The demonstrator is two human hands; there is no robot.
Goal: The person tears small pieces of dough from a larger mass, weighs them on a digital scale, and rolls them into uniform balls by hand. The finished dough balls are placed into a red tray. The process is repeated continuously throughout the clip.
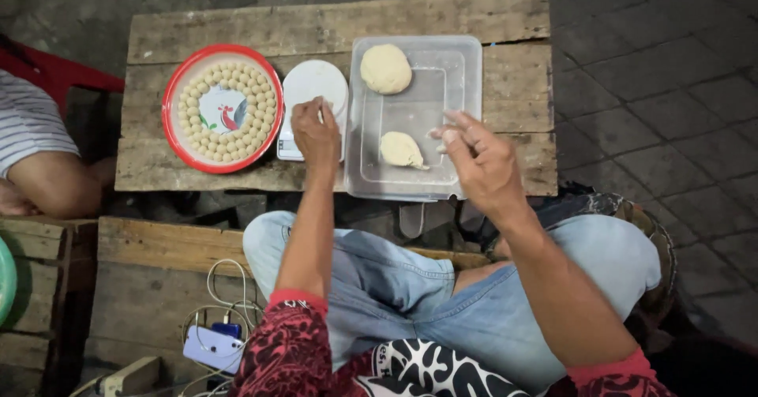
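My left hand [315, 132] rests over the small white kitchen scale [314, 85], its fingers curled on the scale's front part; whether it holds a piece of dough I cannot tell. My right hand [478, 158] hovers above the right side of a clear plastic tray [462, 65], fingertips pinched together with bits of dough on them. Inside the tray lie a large round dough lump [385, 68] at the back and a smaller torn lump [401, 150] at the front. Left of the scale sits a red-rimmed plate [175, 89] with several small dough balls [260, 109] arranged in rings.
Everything stands on a low table of rough wooden planks [332, 22] over paved ground. Another person's arm and striped sleeve [35, 160] are at the left. A phone with white cables [213, 342] lies on a wooden bench beside my crossed legs in jeans.
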